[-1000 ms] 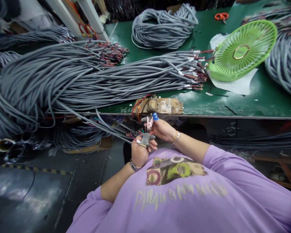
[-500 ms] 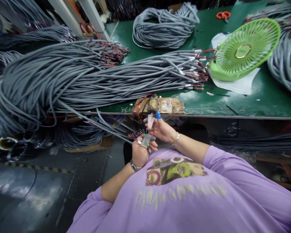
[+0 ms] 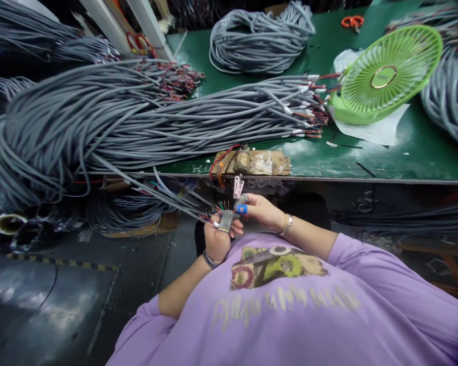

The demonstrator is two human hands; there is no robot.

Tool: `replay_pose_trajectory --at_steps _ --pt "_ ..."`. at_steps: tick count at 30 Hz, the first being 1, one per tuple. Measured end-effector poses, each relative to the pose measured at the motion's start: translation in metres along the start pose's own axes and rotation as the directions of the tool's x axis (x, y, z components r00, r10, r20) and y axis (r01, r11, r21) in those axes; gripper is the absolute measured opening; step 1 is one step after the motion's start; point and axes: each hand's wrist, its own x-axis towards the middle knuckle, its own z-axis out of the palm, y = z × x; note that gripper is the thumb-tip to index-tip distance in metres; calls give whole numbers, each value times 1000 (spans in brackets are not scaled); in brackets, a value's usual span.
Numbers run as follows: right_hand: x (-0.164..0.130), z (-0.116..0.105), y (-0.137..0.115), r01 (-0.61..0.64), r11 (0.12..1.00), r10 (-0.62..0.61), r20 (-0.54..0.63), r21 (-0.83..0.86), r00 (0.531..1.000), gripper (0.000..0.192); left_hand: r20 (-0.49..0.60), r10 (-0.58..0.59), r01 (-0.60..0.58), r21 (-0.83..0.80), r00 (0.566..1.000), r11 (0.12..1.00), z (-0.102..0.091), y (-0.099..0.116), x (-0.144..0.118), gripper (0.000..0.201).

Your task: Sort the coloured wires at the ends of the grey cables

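My left hand (image 3: 218,239) grips the end of a grey cable (image 3: 168,195), its thumb wrapped in grey tape. Thin coloured wires (image 3: 217,208) fan out of the cable end above that hand. My right hand (image 3: 261,211) is closed on a small pink tool (image 3: 237,186) that points up, and its blue-capped fingertip (image 3: 241,208) touches the coloured wires. Both hands meet just below the front edge of the green table (image 3: 366,162), in front of my purple shirt.
A big bundle of grey cables (image 3: 99,127) drapes over the table's left side, with stripped ends (image 3: 309,114) near a green fan (image 3: 387,73). A taped wooden block (image 3: 255,162) sits at the table edge. More coils (image 3: 257,38) and orange scissors (image 3: 351,21) lie behind.
My right hand has dropped from near the table edge towards my left hand; the blue fingertip now rests at the coloured wires. The pink tool still points up.
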Motion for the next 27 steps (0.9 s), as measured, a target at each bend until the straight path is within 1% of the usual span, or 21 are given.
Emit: replay_pose_trajectory --at_steps 3,7,9,12,17,20,22,24,27 --pt "1 4 -2 19 999 -21 -34 -47 999 36 36 -13 13 -3 999 1000 -1 0 0 37" --pt "3 5 1 22 999 -23 -44 -25 999 37 127 -40 36 30 991 999 -4 2 0 36" --pt "3 6 3 10 1000 -10 -33 -13 999 36 147 -37 30 47 988 998 -5 2 -1 34" --pt "4 6 4 -3 1000 3 -33 1 999 35 124 -10 6 33 992 999 -6 2 -1 34" --pt "4 6 2 7 1000 -7 -53 6 999 30 8 6 -6 -44 1000 999 -3 1 1 36" --pt "3 4 1 30 999 -32 -45 -27 998 25 1 6 -6 -98 1000 995 -1 1 2 35" --pt "3 0 1 23 999 -24 -30 -24 999 23 1 7 -6 -128 1000 992 -1 3 3 32" --pt "6 -5 2 -9 999 10 -32 44 999 24 -4 13 -14 -149 1000 989 -1 5 3 31" --pt "14 -13 2 -97 975 118 -98 202 988 29 -13 26 -28 -157 1000 987 0 8 3 31"
